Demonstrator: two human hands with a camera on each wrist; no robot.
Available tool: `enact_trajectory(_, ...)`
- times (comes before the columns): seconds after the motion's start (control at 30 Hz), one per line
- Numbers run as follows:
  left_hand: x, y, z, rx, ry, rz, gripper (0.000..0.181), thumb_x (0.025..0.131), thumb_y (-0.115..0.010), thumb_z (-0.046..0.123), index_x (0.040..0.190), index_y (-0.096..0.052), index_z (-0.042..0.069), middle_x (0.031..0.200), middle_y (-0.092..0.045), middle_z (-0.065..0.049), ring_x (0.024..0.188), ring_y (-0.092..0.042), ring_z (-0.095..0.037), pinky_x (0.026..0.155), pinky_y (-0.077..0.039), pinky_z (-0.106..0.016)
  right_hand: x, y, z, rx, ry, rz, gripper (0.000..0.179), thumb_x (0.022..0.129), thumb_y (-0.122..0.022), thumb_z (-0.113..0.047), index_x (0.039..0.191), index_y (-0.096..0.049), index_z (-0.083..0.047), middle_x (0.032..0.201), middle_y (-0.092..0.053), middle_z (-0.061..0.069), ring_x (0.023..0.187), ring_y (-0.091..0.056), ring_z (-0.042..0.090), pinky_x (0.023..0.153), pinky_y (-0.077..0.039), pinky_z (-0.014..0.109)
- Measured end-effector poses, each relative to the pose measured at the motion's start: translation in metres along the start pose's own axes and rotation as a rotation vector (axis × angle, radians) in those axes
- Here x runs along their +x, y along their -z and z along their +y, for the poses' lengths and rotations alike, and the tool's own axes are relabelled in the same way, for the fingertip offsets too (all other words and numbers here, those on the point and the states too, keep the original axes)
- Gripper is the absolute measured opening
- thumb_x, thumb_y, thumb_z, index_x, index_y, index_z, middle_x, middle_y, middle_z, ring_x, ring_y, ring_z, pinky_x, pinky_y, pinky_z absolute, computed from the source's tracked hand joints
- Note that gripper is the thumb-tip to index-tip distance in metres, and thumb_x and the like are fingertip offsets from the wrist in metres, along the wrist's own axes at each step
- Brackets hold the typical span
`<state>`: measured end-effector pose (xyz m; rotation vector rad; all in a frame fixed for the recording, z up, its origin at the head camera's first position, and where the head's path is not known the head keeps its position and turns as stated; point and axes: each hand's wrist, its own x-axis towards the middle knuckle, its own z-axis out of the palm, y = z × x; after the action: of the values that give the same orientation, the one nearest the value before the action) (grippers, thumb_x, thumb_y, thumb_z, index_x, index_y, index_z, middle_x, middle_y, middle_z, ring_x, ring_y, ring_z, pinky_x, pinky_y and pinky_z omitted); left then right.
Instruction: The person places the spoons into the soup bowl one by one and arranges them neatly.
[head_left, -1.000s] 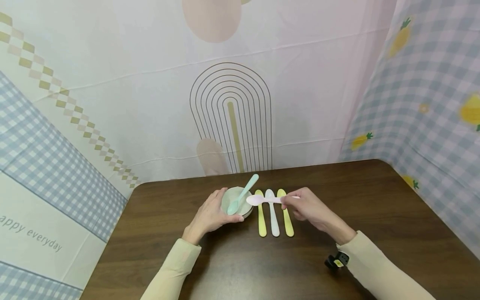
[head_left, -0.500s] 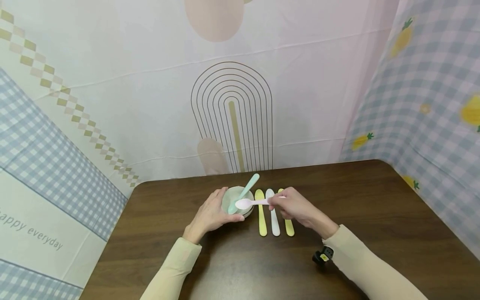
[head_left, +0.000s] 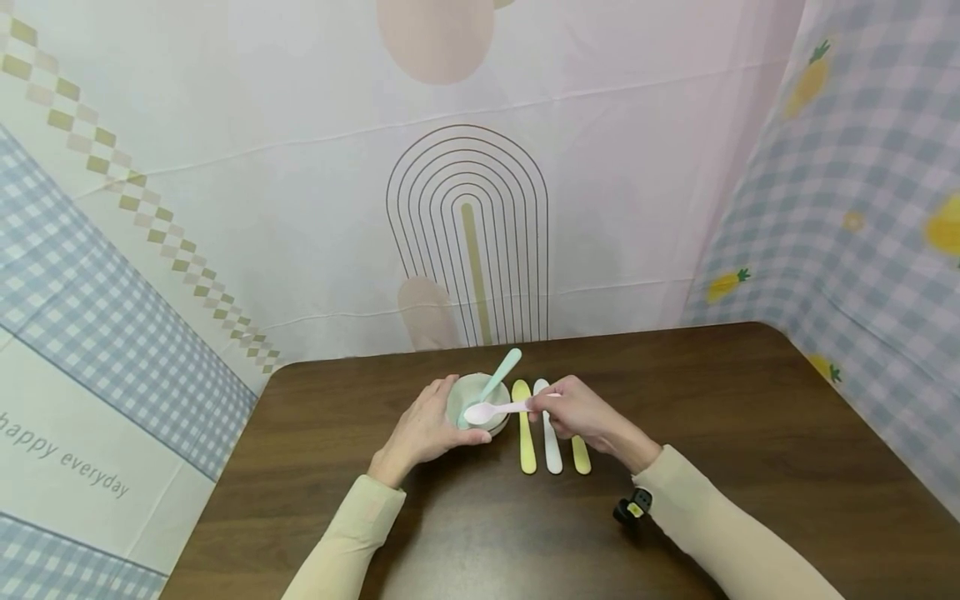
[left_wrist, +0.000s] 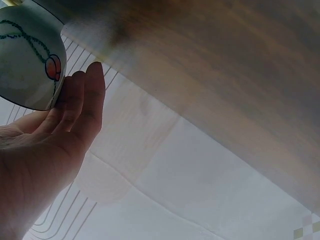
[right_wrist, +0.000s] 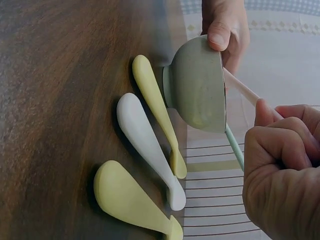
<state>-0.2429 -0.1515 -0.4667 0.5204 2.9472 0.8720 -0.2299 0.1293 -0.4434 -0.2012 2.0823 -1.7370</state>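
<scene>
Right hand (head_left: 581, 414) shifted left since 1.0 s ago; pink spoon (head_left: 480, 413) head went from beside the bowl (head_left: 461, 393) to within its rim. Left to right: blue-white gingham cloth (head_left: 97, 242) with a white "happy everyday" panel (head_left: 67, 454); then pale backdrop (head_left: 300, 200) behind the table, checker strip down its left, line-drawn arch mid. Table (head_left: 300, 483): dark brown wood grain, rounded far corners, dull glare at near middle. Left hand (head_left: 423, 427) curved round the bowl, thumb at rim. Mint spoon (head_left: 501, 373) leans in bowl, handle out over far rim. Right of it on the wood, side by side: yellow spoon (head_left: 528, 446), white spoon (head_left: 553, 452), second yellow spoon (head_left: 581, 457), partly hidden by right hand. That hand: fingers closed, pinching the pink spoon's handle. Far right: gingham cloth with pineapples (head_left: 855, 283), draped in folds.
</scene>
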Motion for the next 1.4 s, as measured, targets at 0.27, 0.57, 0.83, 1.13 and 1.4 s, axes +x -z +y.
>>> enact_trajectory(0.27,0.0,0.0,0.002,-0.001,0.002,-0.003,0.116,0.072,-0.095,0.062,0.161,-0.048,0.006,0.149,-0.062,-0.016,0.13,-0.062,-0.031,0.104,-0.056,-0.052,0.008,-0.001,0.004,0.001,-0.006,0.005,0.028,0.101,-0.065,-0.013,0.083,-0.07,0.007,0.051,-0.04,-0.009,0.048,-0.029,0.006,0.049,-0.026,0.022)
enact_trajectory(0.57,-0.001,-0.001,0.001,0.0,0.006,-0.003,0.116,0.072,-0.095,0.062,0.161,-0.047,0.007,0.149,-0.062,-0.016,0.132,-0.062,-0.032,0.108,-0.055,-0.053,0.017,-0.004,0.007,0.034,-0.029,0.023,0.026,0.098,-0.068,-0.012,0.09,-0.07,0.012,0.053,-0.037,-0.009,0.047,-0.029,0.006,0.049,-0.026,0.021)
enact_trajectory(0.83,-0.001,0.0,0.002,0.0,-0.003,-0.001,0.115,0.073,-0.095,0.062,0.161,-0.048,0.007,0.149,-0.062,-0.016,0.132,-0.062,-0.033,0.107,-0.055,-0.054,0.025,-0.005,0.009,-0.026,-0.021,0.02,0.027,0.098,-0.068,-0.015,0.088,-0.071,0.01,0.052,-0.037,-0.01,0.047,-0.031,0.006,0.048,-0.026,0.022)
enact_trajectory(1.13,-0.001,0.0,0.001,0.001,-0.008,0.005,0.112,0.072,-0.094,0.064,0.159,-0.05,0.009,0.146,-0.063,-0.015,0.13,-0.063,-0.031,0.106,-0.055,-0.053,0.032,-0.005,0.004,-0.057,-0.042,0.008,0.029,0.097,-0.067,-0.014,0.094,-0.072,0.015,0.051,-0.037,-0.01,0.047,-0.031,0.006,0.047,-0.025,0.022)
enact_trajectory(1.4,-0.001,-0.001,-0.001,-0.008,-0.003,0.007,0.112,0.072,-0.094,0.064,0.159,-0.05,0.009,0.148,-0.062,-0.016,0.132,-0.062,-0.032,0.106,-0.055,-0.053,0.04,-0.002,0.005,-0.08,-0.06,0.014,0.025,0.094,-0.067,-0.014,0.09,-0.073,0.011,0.054,-0.039,-0.008,0.048,-0.03,0.006,0.048,-0.026,0.023)
